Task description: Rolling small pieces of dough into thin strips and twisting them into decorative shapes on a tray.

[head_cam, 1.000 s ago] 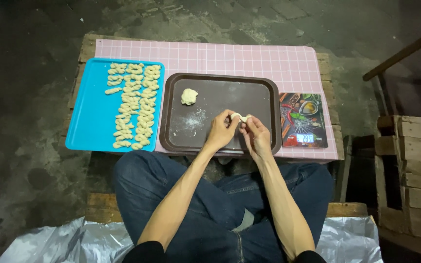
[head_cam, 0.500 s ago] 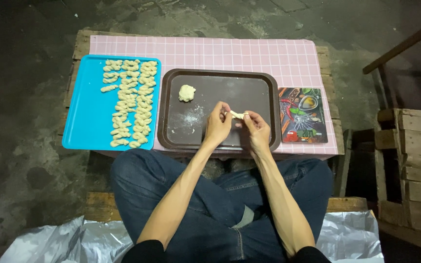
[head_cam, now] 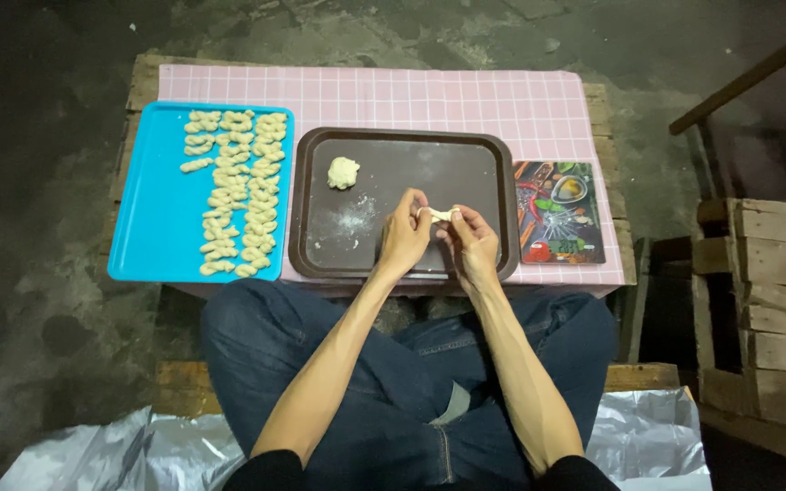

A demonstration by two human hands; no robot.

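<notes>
Left hand point(head_cam: 404, 238): its grip pinches one end of a small strip of dough point(head_cam: 438, 215), fingertips curled in so the soft piece does not sag.
Right hand point(head_cam: 473, 244): its grip pinches the other end of the same strip, thumb and fingers pressed onto it; the two hands face each other, which suits twisting or stretching.
Strip of dough: held in the air between both hands, just above the near right part of the brown tray point(head_cam: 404, 144), not touching it.
Brown tray: in the middle of the desk point(head_cam: 375, 95), dusted with flour, likely against sticking.
Dough lump point(head_cam: 343, 172): rests on the brown tray's far left part, apart from the hands.
Blue tray point(head_cam: 152, 195): left of the brown tray; shaped dough pieces point(head_cam: 234, 191) lie in rows, kept separate from the working surface.
Board point(head_cam: 559, 211): a picture-printed flat panel, right of the brown tray.
Desk: covered by a pink checked cloth.
</notes>
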